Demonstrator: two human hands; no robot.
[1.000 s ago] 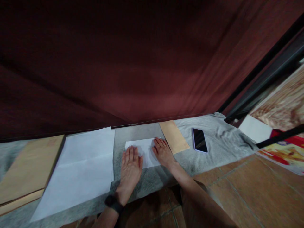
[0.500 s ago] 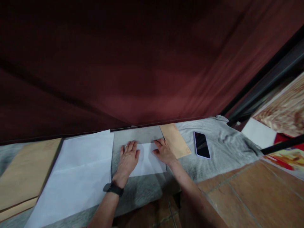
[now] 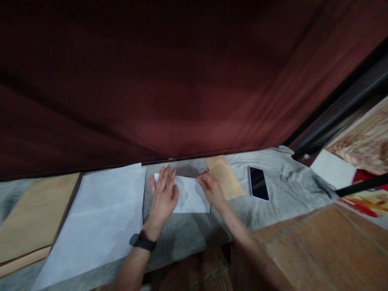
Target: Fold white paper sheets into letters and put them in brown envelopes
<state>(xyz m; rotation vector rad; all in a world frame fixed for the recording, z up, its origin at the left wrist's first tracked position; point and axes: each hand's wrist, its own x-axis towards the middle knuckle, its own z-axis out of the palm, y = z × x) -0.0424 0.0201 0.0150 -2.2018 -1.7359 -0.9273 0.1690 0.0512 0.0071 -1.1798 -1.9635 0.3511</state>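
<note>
A white sheet of paper (image 3: 192, 198), folded to a small rectangle, lies between my hands on the grey cloth. My left hand (image 3: 164, 192) rests over its left part with fingers stretched out, a dark watch on the wrist. At the top right corner, my right hand (image 3: 211, 186) pinches the paper's edge between thumb and fingers, and that edge looks slightly raised. Just beyond my right hand lies a small brown envelope (image 3: 227, 178), partly behind the fingers.
Large white sheets (image 3: 103, 214) lie at the left, beside a big brown envelope (image 3: 39, 214). A phone (image 3: 258, 184) lies on the grey cloth (image 3: 291, 190) at the right. Dark red fabric (image 3: 182, 101) hangs behind. Tiled floor (image 3: 330, 238) shows at the lower right.
The paper has shifted a little away from me and its far edge has lifted. My right hand has gone from lying on the paper to pinching its corner; my left fingers have spread.
</note>
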